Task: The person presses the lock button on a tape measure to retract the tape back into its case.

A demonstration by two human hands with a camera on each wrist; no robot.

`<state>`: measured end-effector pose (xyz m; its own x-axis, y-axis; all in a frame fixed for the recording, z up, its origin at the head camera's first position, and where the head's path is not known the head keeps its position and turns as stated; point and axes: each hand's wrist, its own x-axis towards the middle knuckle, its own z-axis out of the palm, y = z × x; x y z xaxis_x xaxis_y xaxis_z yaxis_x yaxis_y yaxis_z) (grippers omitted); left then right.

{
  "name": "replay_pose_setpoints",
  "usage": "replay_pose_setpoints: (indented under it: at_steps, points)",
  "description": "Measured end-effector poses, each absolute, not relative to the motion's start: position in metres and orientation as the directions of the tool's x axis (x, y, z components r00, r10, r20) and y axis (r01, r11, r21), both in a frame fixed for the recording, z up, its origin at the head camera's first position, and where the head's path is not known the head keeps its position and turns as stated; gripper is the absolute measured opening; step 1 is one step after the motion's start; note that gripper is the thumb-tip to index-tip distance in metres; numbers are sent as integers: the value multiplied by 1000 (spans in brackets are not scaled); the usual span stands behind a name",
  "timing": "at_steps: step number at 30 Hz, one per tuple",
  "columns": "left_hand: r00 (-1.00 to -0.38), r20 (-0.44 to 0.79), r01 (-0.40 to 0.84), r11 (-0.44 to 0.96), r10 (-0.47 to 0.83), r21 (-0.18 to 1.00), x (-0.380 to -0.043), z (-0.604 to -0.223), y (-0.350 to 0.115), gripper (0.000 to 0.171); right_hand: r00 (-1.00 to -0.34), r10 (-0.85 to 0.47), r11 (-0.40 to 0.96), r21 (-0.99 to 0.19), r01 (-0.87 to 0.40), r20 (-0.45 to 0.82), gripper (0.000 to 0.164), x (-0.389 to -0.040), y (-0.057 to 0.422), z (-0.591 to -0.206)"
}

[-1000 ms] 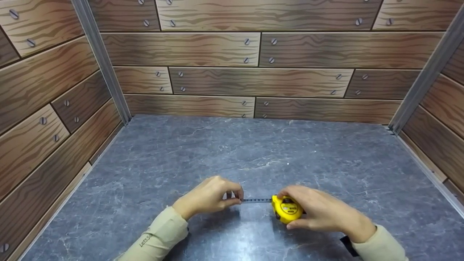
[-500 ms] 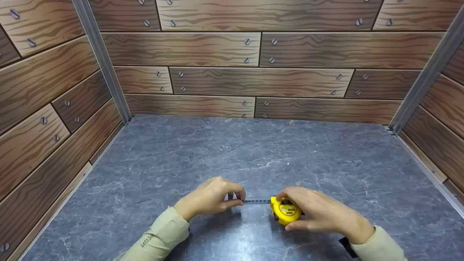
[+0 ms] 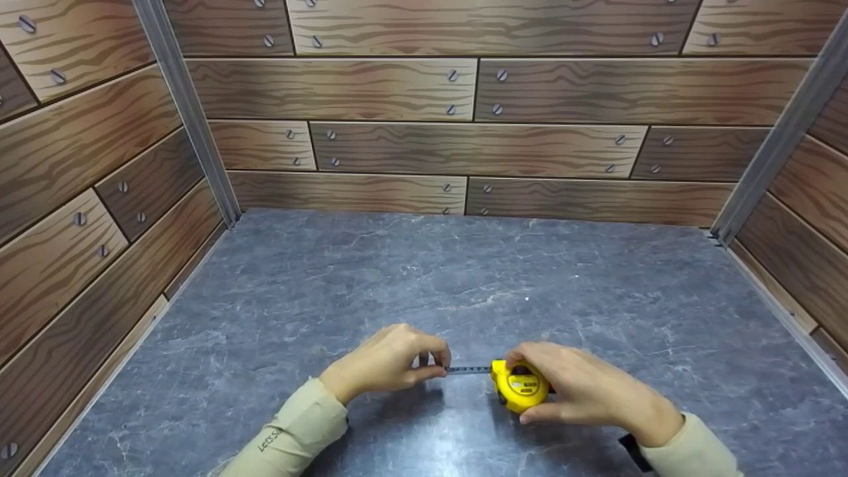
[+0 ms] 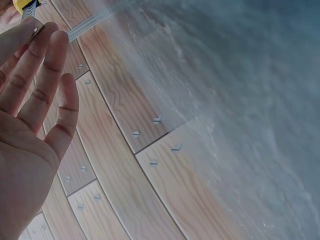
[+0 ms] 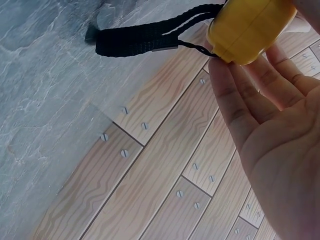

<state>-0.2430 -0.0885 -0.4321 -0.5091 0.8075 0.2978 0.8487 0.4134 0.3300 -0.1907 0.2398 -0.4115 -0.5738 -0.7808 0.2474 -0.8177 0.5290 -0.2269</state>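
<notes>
A yellow tape measure (image 3: 521, 387) is held in my right hand (image 3: 583, 387), thumb on its near side and fingers over its far side. A short length of its blade (image 3: 470, 370) runs out to the left. My left hand (image 3: 391, 361) pinches the blade's end between thumb and fingertips. In the left wrist view the metal end hook (image 4: 37, 33) shows at the fingertips, with the other fingers loosely bent. A black wrist strap (image 5: 145, 40) hangs from the yellow case in the right wrist view.
Both hands are over a dark grey marbled tabletop (image 3: 397, 265). Wood-plank-patterned walls (image 3: 371, 93) stand behind and at both sides, with grey metal posts (image 3: 192, 112) at the back corners.
The tape measure's case has moved slightly left and my left hand slightly right, so the exposed blade is a little shorter. Both grips are unchanged.
</notes>
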Motion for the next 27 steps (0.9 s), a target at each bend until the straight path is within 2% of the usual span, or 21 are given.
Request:
replay_pose_setpoints:
  at_steps: [7,12,17,27]
  points:
    - [-510,290,849,418,810,325,-243,-431,-88,6,-575,-778,522,-248,-816,253,57,-191,238,-412]
    - [-506,293,850,410,811,332,-243,-431,-88,5,-545,-790,489,-247,-837,281,53,-193,238,-413]
    - [-506,297,848,405,810,341,-242,-431,-87,4,-514,-799,455,-245,-856,311,52,-194,237,-414]
    - [-498,301,851,392,813,351,-242,-432,-86,4,-493,-802,453,-195,-870,337,53,-192,236,-415]
